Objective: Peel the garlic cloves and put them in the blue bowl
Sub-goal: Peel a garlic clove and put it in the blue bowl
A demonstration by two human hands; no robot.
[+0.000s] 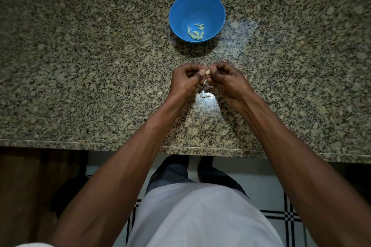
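Observation:
A blue bowl (pixel 180 6) stands on the granite counter, ahead of my hands, with several peeled garlic cloves (pixel 196 32) lying in its bottom. My left hand (pixel 185 82) and my right hand (pixel 227 79) meet above the counter and together pinch one small pale garlic clove (pixel 206 72) between thumbs and fingertips. Thin white garlic skin (pixel 206 85) hangs just below the clove, between the two hands. Most of the clove is hidden by my fingers.
Loose bits of garlic skin (pixel 204 95) lie on the speckled granite counter (pixel 100 66) under my hands, and a small flake (pixel 159 92) lies to the left. The counter's front edge (pixel 80 143) runs near my body. A tiled floor shows below.

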